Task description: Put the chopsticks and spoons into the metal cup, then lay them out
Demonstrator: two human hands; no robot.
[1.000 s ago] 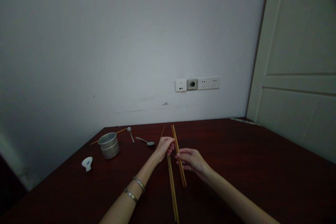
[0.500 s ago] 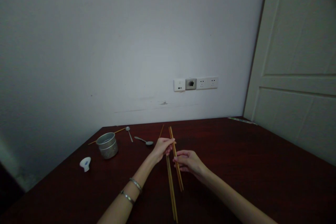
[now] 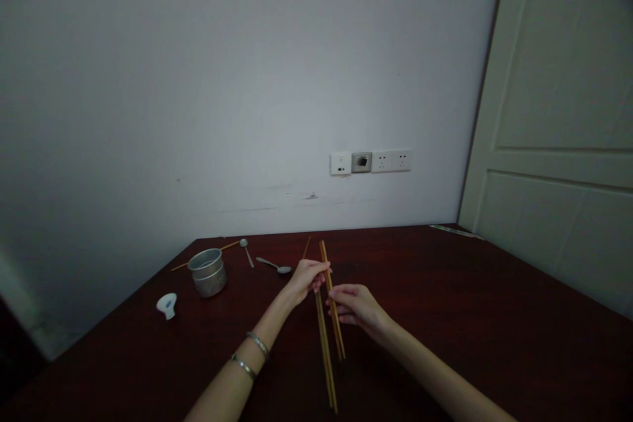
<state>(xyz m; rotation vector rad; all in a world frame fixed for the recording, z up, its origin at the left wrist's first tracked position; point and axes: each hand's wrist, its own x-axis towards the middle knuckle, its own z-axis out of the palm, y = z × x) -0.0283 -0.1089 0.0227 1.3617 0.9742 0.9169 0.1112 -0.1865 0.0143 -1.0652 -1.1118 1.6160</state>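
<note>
A pair of wooden chopsticks point(image 3: 337, 330) lies side by side between my two hands, tilted slightly in the view. My left hand point(image 3: 309, 275) pinches it near the upper part, fingers closed. Lower down, my right hand point(image 3: 357, 306) grips the same pair between thumb and fingers. Just left of it, more chopsticks point(image 3: 325, 356) run from under my left hand toward the near side of the table. Beyond my left hand, the thin end of another chopstick point(image 3: 307, 246) shows; its other end is hidden.
On the dark red table point(image 3: 445, 316), a dented metal pot point(image 3: 208, 273) stands at left, with a chopstick point(image 3: 229, 246) behind it. Two metal spoons, a farther spoon point(image 3: 247, 253) and a nearer spoon point(image 3: 277, 267), lie beside it. A white ceramic spoon point(image 3: 168, 305) rests nearer me. Behind is a wall with sockets point(image 3: 390, 160).
The view has shifted slightly, so the pot and spoons appear a little farther right. Both hands keep their hold on the chopsticks with hardly any movement.
</note>
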